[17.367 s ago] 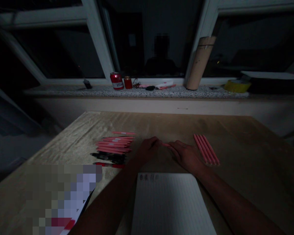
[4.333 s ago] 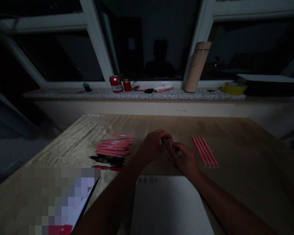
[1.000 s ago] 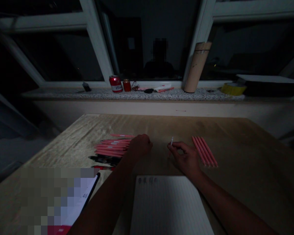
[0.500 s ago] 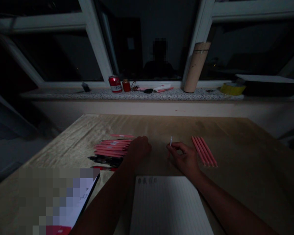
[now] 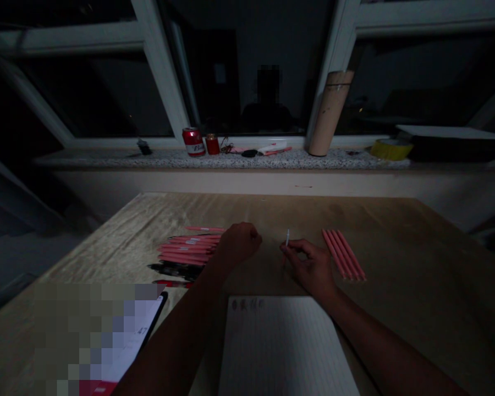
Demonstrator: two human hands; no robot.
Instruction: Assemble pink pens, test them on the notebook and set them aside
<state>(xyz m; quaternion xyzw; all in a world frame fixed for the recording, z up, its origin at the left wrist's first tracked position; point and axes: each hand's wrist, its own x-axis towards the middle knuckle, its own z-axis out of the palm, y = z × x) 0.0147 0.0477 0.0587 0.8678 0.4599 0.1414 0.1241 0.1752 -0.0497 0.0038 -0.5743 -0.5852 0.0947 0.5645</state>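
My right hand (image 5: 313, 267) pinches a slim pen (image 5: 287, 237) upright between thumb and fingertips. Its whitish upper end shows above the fingers; the lower part is dim. Just right of this hand, several pink pens (image 5: 343, 254) lie side by side in a slanted row. My left hand (image 5: 240, 242) is curled closed above the table, and whatever its fingers hold, if anything, is hidden. Beside it on the left lies a pile of pink pens (image 5: 187, 250), some with white labels. Black pens (image 5: 175, 268) and a red pen (image 5: 171, 284) lie along the pile's near side.
A lined notebook (image 5: 286, 346) lies open-faced between my forearms. A lit phone (image 5: 127, 346) is at the lower left, partly blurred. On the windowsill (image 5: 157, 160) stand a red can (image 5: 193, 142), a red jar (image 5: 212, 144), a tall cardboard tube (image 5: 331, 113) and yellow tape (image 5: 391, 149).
My left hand has shifted slightly right and up, away from the pile and toward my right hand. The right hand and its pen stay almost still.
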